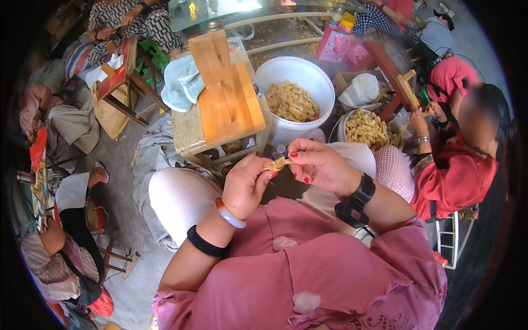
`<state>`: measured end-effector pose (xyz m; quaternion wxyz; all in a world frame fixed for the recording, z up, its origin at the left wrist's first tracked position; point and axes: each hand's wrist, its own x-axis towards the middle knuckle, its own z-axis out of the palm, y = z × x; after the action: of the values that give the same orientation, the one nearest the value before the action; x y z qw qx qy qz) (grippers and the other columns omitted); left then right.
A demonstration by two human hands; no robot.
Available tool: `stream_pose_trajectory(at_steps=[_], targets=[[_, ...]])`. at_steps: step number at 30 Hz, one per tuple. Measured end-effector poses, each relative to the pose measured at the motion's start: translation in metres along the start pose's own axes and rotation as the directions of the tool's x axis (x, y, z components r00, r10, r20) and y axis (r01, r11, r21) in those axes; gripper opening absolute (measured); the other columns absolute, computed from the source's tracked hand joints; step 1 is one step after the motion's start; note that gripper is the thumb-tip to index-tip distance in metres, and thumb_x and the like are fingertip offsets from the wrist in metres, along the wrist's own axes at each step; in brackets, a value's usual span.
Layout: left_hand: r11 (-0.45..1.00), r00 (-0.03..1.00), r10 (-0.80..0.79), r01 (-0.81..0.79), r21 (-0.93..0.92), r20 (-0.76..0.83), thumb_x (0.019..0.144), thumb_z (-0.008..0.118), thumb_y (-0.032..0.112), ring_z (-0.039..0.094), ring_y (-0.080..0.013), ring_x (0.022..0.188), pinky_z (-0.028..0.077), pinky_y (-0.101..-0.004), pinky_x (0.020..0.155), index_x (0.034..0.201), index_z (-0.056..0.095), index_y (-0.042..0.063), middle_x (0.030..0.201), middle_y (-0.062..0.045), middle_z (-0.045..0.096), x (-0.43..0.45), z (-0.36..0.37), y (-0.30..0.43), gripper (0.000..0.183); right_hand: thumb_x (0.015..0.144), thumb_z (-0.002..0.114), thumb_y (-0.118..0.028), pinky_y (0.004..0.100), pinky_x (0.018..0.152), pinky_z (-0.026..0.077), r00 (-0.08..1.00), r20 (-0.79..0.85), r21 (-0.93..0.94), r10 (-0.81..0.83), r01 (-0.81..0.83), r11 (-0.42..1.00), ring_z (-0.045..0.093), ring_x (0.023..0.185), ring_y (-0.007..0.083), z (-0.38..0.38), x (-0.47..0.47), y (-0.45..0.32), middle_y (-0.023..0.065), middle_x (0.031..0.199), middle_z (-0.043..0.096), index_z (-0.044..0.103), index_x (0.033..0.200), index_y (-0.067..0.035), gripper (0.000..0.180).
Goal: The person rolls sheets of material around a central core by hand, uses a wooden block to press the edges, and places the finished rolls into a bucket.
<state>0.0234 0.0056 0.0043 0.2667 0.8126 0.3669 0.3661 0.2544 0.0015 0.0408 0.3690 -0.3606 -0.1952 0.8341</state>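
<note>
My left hand (246,186) pinches one end of a small tan strip (277,165) with a knot in its middle. On its other side, the thumb and fingers of my right hand (324,166) grip the opposite end. The strip is held above my lap, between my knees. Just beyond my hands is a large white plastic bucket (326,97), part filled with a heap of similar tan knotted pieces (293,101). Left of the bucket, a wooden board with an upright block (225,103) lies on a worn wooden stool (185,134).
A light blue cloth (181,82) drapes over the stool's left side. To the right, a smaller bucket of knotted pieces (365,128) stands near a person in red (458,177). A red wooden bench (385,62) is behind it. Other people sit around; a glass-topped table (189,18) is ahead.
</note>
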Motion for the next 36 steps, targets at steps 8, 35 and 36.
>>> stream_pose_trajectory(at_steps=[8,35,36], targets=[[0.435,0.697,-0.215,0.695,-0.572,0.684,0.103,0.057,0.031,0.046,-0.0045,0.067,0.038,-0.0205,0.059,0.088,0.067,0.006,0.075,0.004,0.058,-0.033,-0.022,-0.015,0.030,0.095,0.064,-0.009,0.0266,0.079,0.048,0.873,0.479,-0.678,-0.095,0.437,0.591,0.060,0.092,0.0106,0.027,-0.009,0.023,0.0074,0.101,0.062,0.042,0.116,-0.005,0.031],[0.262,0.723,-0.403,0.679,-0.686,0.561,0.103,0.055,0.026,0.047,-0.0057,0.068,0.038,-0.0194,0.062,0.098,0.065,0.006,0.078,0.001,0.060,-0.058,-0.018,-0.034,0.023,0.099,0.057,-0.010,0.0218,0.066,0.046,0.995,0.095,-0.435,-0.012,0.052,0.899,0.060,0.074,0.0092,0.013,0.026,0.054,0.0091,0.095,0.069,0.057,0.112,-0.003,0.015],[0.265,0.721,-0.421,0.679,-0.685,0.551,0.102,0.056,0.024,0.050,-0.0062,0.071,0.040,-0.0196,0.063,0.103,0.065,0.005,0.081,0.001,0.061,-0.057,-0.016,-0.035,0.021,0.099,0.056,-0.009,0.0218,0.066,0.046,0.996,0.089,-0.436,-0.024,0.060,0.898,0.059,0.074,0.0093,0.012,0.027,0.054,0.0093,0.096,0.069,0.057,0.112,-0.003,0.015]])
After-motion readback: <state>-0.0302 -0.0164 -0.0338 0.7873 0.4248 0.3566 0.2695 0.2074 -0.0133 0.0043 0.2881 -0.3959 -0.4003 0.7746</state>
